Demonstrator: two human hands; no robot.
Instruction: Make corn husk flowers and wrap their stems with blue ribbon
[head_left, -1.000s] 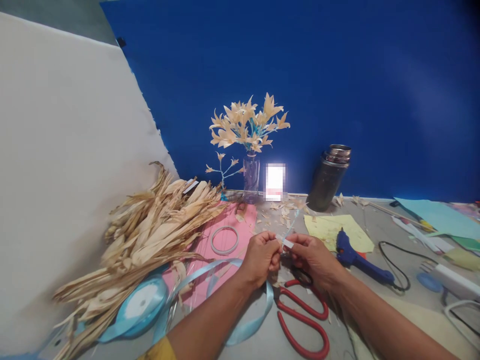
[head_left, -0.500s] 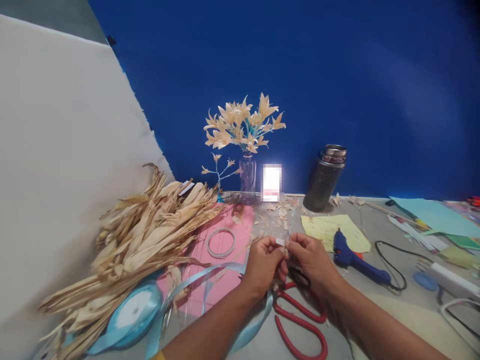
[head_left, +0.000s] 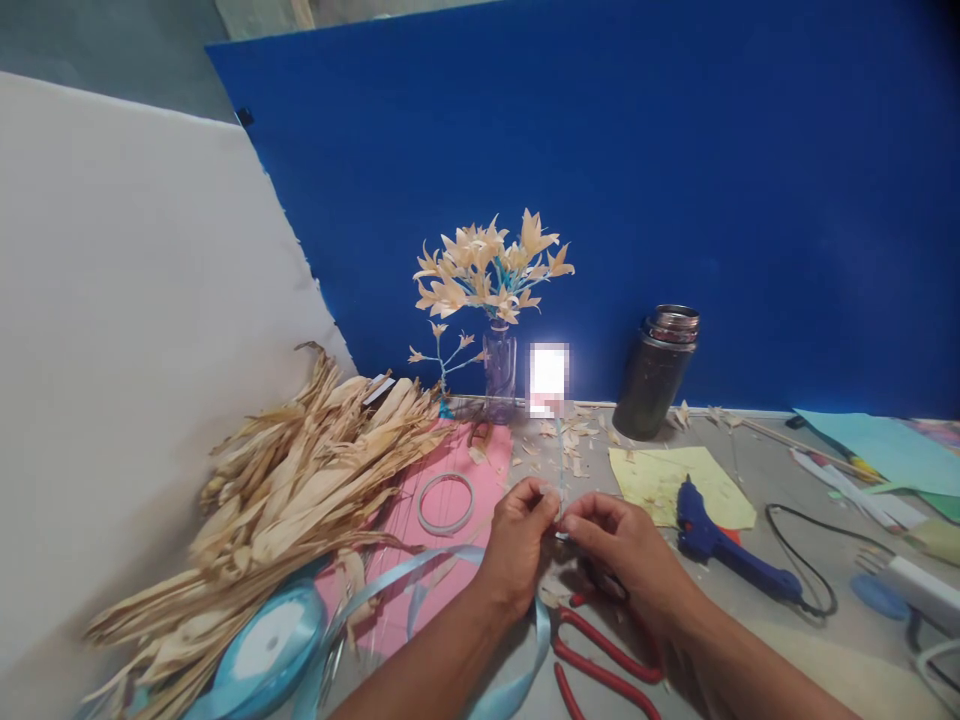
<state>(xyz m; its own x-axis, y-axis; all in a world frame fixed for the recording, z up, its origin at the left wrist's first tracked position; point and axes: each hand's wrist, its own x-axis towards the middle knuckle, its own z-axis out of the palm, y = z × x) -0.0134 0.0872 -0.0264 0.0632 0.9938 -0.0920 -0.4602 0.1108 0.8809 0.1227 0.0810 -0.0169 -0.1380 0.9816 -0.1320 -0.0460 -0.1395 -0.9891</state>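
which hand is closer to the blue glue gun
Right. The right hand is just left of the glue gun, a short gap apart; the left hand is farther left, beyond the right hand.

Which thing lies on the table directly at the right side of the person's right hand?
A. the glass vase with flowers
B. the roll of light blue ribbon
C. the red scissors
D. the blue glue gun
D: the glue gun lies just right of the right hand; the scissors lie below the hands, the ribbon roll far left, the vase at the back.
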